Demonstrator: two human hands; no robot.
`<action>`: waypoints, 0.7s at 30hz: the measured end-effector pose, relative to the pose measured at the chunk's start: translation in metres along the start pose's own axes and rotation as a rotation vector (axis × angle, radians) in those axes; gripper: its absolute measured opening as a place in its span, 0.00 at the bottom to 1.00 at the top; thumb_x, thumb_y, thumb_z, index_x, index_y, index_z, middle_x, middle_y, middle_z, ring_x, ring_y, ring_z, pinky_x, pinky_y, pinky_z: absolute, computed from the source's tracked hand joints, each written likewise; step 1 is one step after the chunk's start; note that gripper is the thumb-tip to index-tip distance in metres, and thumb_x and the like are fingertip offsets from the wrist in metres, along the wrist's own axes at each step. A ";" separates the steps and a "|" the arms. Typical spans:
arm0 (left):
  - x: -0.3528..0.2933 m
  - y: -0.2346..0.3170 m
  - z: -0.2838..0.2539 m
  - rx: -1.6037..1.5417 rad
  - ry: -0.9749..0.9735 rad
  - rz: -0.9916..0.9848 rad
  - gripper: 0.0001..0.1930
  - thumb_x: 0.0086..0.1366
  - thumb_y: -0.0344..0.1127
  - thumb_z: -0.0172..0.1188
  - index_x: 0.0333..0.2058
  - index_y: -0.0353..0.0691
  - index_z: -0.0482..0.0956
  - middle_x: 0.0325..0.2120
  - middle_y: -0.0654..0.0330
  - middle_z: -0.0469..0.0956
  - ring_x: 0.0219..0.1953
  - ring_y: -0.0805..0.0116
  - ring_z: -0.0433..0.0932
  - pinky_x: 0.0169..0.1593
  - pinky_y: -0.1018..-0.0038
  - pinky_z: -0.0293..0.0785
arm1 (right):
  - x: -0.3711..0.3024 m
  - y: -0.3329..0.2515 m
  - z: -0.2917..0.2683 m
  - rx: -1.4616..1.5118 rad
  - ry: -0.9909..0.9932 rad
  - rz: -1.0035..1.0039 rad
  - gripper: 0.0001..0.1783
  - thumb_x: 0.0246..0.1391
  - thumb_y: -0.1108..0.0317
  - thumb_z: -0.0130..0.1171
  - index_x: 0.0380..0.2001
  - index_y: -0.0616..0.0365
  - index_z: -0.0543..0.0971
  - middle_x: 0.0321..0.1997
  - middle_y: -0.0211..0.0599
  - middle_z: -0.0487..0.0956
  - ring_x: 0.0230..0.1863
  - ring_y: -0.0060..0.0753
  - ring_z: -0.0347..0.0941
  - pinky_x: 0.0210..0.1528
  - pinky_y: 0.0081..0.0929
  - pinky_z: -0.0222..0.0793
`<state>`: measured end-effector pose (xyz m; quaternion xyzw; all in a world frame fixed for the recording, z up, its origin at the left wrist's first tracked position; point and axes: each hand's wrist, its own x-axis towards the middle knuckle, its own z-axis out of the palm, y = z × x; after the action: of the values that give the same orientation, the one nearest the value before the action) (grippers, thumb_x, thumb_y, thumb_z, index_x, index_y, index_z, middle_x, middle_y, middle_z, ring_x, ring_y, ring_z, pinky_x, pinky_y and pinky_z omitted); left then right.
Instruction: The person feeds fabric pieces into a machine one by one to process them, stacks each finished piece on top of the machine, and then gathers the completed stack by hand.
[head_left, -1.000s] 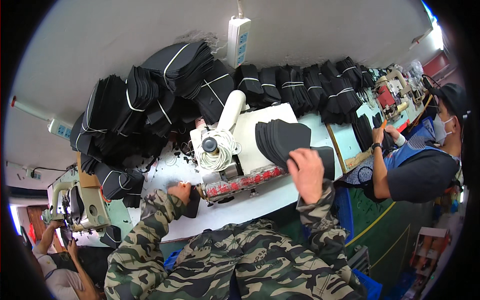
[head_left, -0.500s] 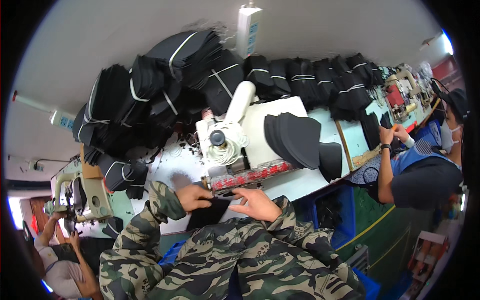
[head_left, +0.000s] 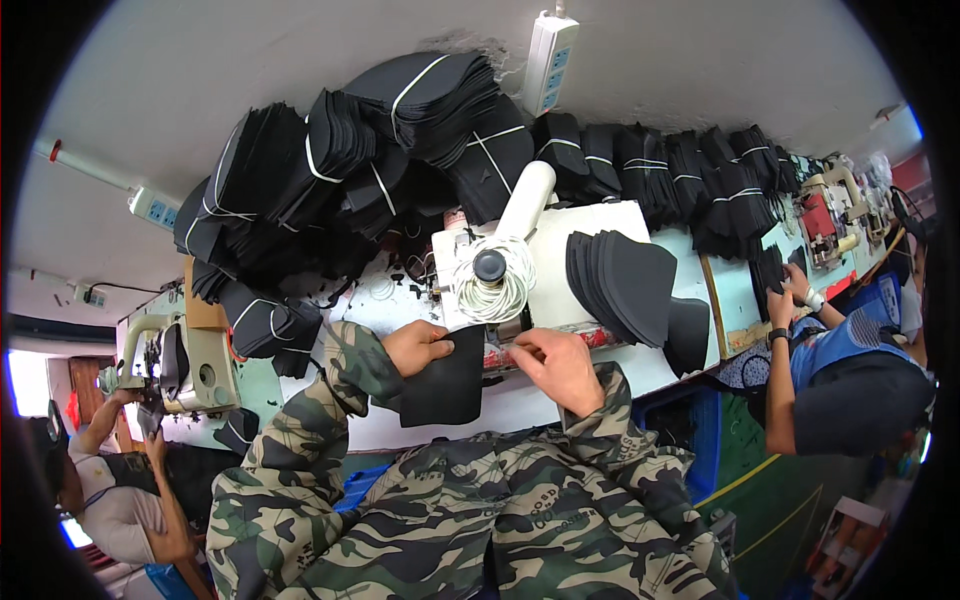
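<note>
My left hand pinches a black fabric piece by its upper left edge. The piece hangs flat in front of the machine, over the near edge of the white table. My right hand is apart from the piece, at the red, worn front edge of the machine. Its thumb and forefinger are pressed together, and I cannot make out anything between them. The sewing machine has a white arm and a coil of white thread round a dark knob. Curved black pieces lie fanned on its white top.
Bundles of black pieces tied with white bands are heaped along the wall. Below the table on the right stands a blue crate. Co-workers sit at both sides, at machines. A power strip hangs on the wall.
My left hand has raised the black piece away from the machine's front edge. My right hand has left the piece and closed its fingers. The whole view has shifted slightly.
</note>
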<state>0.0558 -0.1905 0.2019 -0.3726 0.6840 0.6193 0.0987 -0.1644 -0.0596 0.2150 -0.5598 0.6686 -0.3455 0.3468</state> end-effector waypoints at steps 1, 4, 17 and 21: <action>0.001 0.003 -0.001 0.029 -0.030 0.023 0.12 0.66 0.36 0.50 0.33 0.31 0.75 0.21 0.67 0.73 0.24 0.80 0.68 0.30 0.78 0.67 | 0.002 0.000 -0.003 -0.007 0.015 -0.004 0.09 0.46 0.66 0.59 0.29 0.60 0.78 0.27 0.42 0.79 0.28 0.44 0.76 0.31 0.33 0.70; 0.005 -0.001 -0.006 0.082 -0.062 -0.003 0.12 0.66 0.36 0.50 0.34 0.31 0.75 0.21 0.67 0.74 0.24 0.80 0.68 0.31 0.78 0.67 | 0.004 -0.001 -0.009 -0.010 0.044 -0.014 0.09 0.46 0.67 0.60 0.30 0.61 0.78 0.27 0.42 0.79 0.28 0.43 0.77 0.31 0.32 0.71; 0.028 -0.030 0.004 0.102 -0.014 0.206 0.13 0.63 0.36 0.52 0.39 0.32 0.76 0.26 0.57 0.78 0.28 0.71 0.72 0.36 0.71 0.69 | 0.015 0.005 -0.013 -0.184 0.059 -0.163 0.13 0.42 0.67 0.62 0.32 0.63 0.77 0.26 0.42 0.77 0.29 0.41 0.74 0.32 0.32 0.69; 0.046 -0.006 0.030 -0.162 -0.003 0.194 0.17 0.62 0.29 0.51 0.50 0.32 0.70 0.41 0.55 0.76 0.41 0.70 0.72 0.48 0.73 0.66 | 0.035 0.008 -0.012 -0.510 0.027 -0.302 0.13 0.37 0.61 0.63 0.24 0.58 0.75 0.25 0.38 0.74 0.32 0.44 0.70 0.33 0.40 0.66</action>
<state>0.0169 -0.1803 0.1636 -0.3106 0.6644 0.6798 0.0087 -0.1836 -0.0923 0.2119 -0.7174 0.6474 -0.2216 0.1307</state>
